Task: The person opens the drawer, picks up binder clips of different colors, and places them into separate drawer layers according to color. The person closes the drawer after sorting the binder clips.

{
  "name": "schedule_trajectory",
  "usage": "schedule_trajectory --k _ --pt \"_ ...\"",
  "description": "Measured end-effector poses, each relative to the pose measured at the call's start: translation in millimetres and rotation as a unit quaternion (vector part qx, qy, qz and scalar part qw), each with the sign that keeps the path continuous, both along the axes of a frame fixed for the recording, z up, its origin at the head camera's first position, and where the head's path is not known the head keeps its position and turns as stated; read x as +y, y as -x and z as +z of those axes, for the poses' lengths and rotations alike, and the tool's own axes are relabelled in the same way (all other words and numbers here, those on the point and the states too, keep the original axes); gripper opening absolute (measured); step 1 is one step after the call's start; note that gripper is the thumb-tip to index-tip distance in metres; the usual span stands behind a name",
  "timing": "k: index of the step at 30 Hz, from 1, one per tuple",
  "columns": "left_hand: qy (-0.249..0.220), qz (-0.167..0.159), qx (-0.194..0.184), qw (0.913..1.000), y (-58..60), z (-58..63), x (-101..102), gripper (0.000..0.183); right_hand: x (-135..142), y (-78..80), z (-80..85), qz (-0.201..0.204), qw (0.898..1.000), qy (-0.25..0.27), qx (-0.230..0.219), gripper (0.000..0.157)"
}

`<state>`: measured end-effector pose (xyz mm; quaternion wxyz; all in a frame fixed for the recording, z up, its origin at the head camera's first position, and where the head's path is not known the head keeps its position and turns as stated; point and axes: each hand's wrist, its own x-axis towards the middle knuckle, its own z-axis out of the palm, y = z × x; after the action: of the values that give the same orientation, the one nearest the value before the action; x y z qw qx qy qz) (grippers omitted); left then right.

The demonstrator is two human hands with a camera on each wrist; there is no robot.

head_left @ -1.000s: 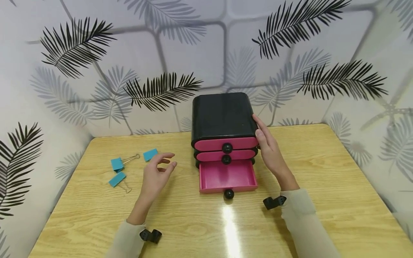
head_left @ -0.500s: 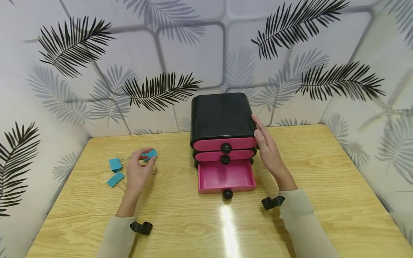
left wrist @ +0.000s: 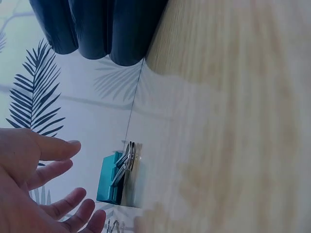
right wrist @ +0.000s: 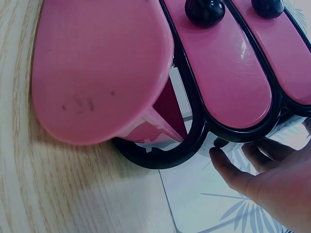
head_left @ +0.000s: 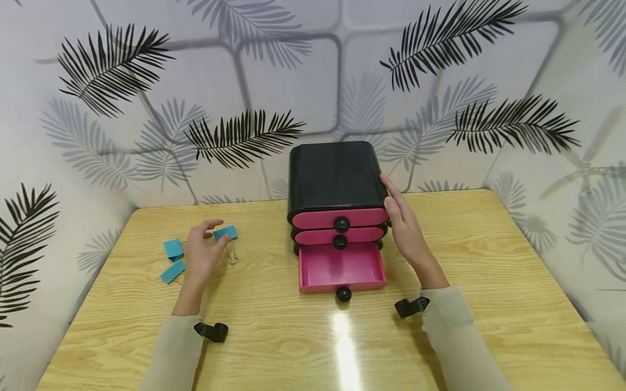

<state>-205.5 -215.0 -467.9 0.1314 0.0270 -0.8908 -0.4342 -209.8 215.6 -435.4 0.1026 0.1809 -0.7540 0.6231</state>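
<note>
Twelve o'clock points away from the person. The tabletop [head_left: 293,347] meets the patterned wall covering [head_left: 254,81] along its twelve o'clock edge; its near edge is out of frame. A stretch of wood separates the nearest blue clip [head_left: 226,234] from the black drawer unit [head_left: 337,176] at its three o'clock. The pink bottom drawer [head_left: 342,286] juts toward six.

The left hand [head_left: 200,254] is just beside that clip, at its eight o'clock, thumb and fingers apart; the left wrist view shows a gap before the clip. From this hand, a second blue clip [head_left: 173,248] lies at nine and a third blue clip [head_left: 172,272] at eight, their wire handles partly covered. The right hand [head_left: 409,234] rests at the unit's four o'clock, fingers extended against its side, cut off by the right wrist view's edge. The drawer's rear is hidden.

Since half a second ago, the left hand has shifted toward nine and its thumb and fingers have spread; the nearest clip has stayed put.
</note>
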Motion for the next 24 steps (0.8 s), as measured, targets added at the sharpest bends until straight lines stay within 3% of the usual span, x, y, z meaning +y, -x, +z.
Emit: schedule_trajectory --k 6,11,16,24 --pt "0.041 -0.003 -0.034 0.9986 10.0 0.7 -2.9 0.043 -0.8 -1.4 -3.4 0.000 1.000 0.001 -0.007 0.050" --pt "0.040 -0.019 -0.071 0.9965 13.8 -2.5 -9.5 0.048 -2.5 -2.5 -5.4 0.002 1.000 0.004 -0.005 0.050" --pt "0.021 -0.030 -0.088 0.9954 15.2 -6.8 -16.3 0.052 -4.5 -0.7 -3.4 0.002 1.000 0.003 0.000 0.050" --pt "0.075 -0.023 -0.100 0.9919 19.4 -6.4 -11.3 0.048 -0.1 -0.9 -2.1 -0.009 1.000 -0.008 -0.002 0.050"
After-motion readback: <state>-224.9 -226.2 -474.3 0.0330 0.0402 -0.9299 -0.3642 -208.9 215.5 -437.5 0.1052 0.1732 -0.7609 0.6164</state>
